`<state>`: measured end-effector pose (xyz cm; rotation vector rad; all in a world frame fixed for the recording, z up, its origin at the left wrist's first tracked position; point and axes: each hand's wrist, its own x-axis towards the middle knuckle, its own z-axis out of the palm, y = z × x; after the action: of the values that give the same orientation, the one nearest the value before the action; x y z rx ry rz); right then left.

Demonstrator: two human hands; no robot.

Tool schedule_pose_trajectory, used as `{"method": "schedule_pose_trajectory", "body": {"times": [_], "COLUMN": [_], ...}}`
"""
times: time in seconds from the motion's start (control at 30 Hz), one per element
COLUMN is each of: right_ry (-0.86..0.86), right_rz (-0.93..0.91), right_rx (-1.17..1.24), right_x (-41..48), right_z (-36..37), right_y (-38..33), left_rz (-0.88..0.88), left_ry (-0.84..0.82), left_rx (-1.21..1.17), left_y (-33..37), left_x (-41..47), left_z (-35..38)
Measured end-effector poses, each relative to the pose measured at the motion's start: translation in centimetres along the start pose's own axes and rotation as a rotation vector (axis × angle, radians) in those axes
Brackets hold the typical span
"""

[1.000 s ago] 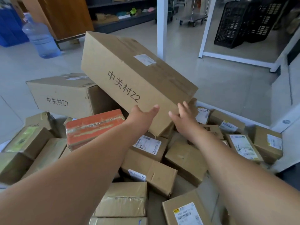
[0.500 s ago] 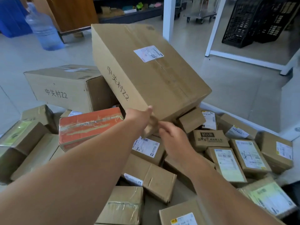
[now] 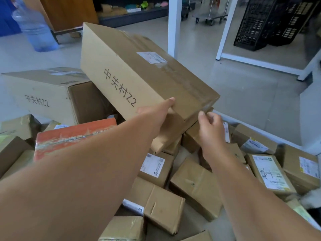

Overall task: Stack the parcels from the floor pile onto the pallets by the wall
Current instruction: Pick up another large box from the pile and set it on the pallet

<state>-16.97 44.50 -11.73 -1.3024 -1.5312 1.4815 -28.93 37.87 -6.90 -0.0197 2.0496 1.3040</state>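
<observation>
A large tilted cardboard box [image 3: 147, 75] with black handwriting lies on top of the floor pile of parcels [image 3: 194, 185]. My left hand [image 3: 156, 113] grips its near lower corner, thumb on the upper edge and fingers hidden underneath. My right hand [image 3: 208, 131] is just below the box's near right corner. Its thumb tip touches the lower edge and its fingers are loosely curled around nothing I can see. A second large box [image 3: 43, 91] with the same writing lies behind on the left. No pallets are in view.
An orange-topped parcel [image 3: 74, 134] lies left of my arm, with several small labelled parcels on the right. Beyond the pile are bare floor, a water bottle [image 3: 34, 30], a white post [image 3: 173, 26], a white frame, black crates [image 3: 271, 23] and a trolley.
The large box has swung so its long written side faces me more. My left hand has taken hold of its corner. My right hand has come out from under it to the near right corner.
</observation>
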Motion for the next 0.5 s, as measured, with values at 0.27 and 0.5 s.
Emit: {"method": "schedule_pose_trajectory", "body": {"times": [0.27,0.5], "right_ry": [-0.386,-0.593], "right_rz": [0.506,0.431], "right_rx": [0.453,0.494], "right_x": [0.7,-5.5], "right_z": [4.3,10.2], "right_y": [-0.1,-0.1], "left_rz": [0.013,0.099], "left_ry": [-0.018,0.040], "left_rx": [-0.003,0.035], "left_y": [-1.9,-4.8], "left_x": [1.1,1.2], "left_z": [0.0,-4.1]}}
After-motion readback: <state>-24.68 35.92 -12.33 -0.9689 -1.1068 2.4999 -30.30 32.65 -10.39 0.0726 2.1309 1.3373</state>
